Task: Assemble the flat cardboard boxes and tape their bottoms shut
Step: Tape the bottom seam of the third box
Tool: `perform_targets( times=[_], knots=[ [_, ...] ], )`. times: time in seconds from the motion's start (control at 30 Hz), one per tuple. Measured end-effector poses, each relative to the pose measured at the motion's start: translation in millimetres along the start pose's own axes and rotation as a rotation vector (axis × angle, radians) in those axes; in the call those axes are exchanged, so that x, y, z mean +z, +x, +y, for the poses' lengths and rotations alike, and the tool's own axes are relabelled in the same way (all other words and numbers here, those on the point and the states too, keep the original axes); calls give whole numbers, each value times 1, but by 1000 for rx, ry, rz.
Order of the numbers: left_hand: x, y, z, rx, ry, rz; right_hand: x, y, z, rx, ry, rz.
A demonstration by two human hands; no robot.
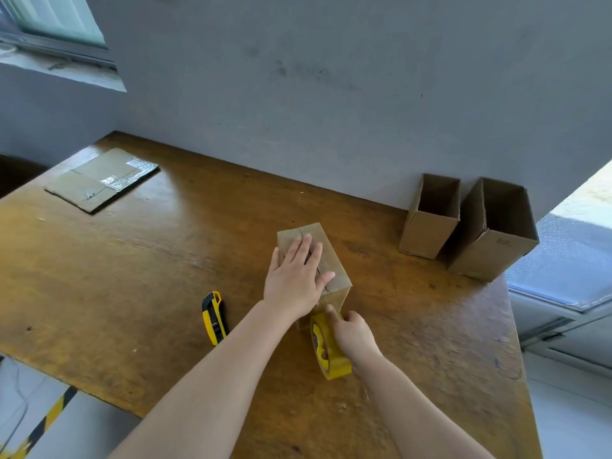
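A small cardboard box [332, 260] stands on the wooden table [132, 276] with its closed flaps facing up. My left hand [294, 276] lies flat on those flaps, fingers straight, pressing them down. Just in front of the box, my right hand [352, 332] grips a yellow roll of tape [326, 351], thumb on the roll's top. A strip of tape runs from the roll up the box's near side.
A yellow and black utility knife [213, 318] lies left of my left forearm. Two open assembled boxes [430, 217] [493, 230] stand at the back right by the wall. A stack of flat cardboard [102, 178] lies at the far left.
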State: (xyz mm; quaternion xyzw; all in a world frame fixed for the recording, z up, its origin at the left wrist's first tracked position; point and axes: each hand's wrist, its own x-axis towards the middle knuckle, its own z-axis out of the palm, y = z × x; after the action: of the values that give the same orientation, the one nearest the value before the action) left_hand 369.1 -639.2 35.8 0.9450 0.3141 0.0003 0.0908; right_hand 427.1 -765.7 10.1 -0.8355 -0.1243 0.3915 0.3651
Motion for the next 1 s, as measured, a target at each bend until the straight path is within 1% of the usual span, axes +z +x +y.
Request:
perform_targets(
  times=[0.2, 0.3, 0.43, 0.53, 0.6, 0.7, 0.83, 0.9, 0.97, 1.0],
  knots=[
    [-6, 4, -7, 26, -7, -171, 4, 6, 1, 33, -13, 18],
    [-5, 1, -6, 61, 78, -166, 3, 7, 7, 30, -10, -20],
    [-8, 0, 3, 36, 74, -159, -7, 4, 19, 52, 220, -206],
    [-8, 1, 10, -3, 105, -172, -18, 4, 26, 23, 253, -354],
    [-7, 0, 12, -18, 111, -163, -24, 5, 26, -15, 245, -402],
    [-6, -2, 12, -30, 79, -143, -30, 7, 22, -57, 210, -424],
    [-5, 0, 6, -11, 49, -148, -30, 8, 17, -55, 63, -402],
    [-12, 5, 1, -22, -14, -126, -31, 9, 16, -40, 41, -401],
    [-21, 14, -3, -41, -84, -81, -31, 10, 14, -35, 35, -362],
    [-23, 19, -4, -45, -109, -68, -31, 11, 13, -73, -2, -308]
  ],
)
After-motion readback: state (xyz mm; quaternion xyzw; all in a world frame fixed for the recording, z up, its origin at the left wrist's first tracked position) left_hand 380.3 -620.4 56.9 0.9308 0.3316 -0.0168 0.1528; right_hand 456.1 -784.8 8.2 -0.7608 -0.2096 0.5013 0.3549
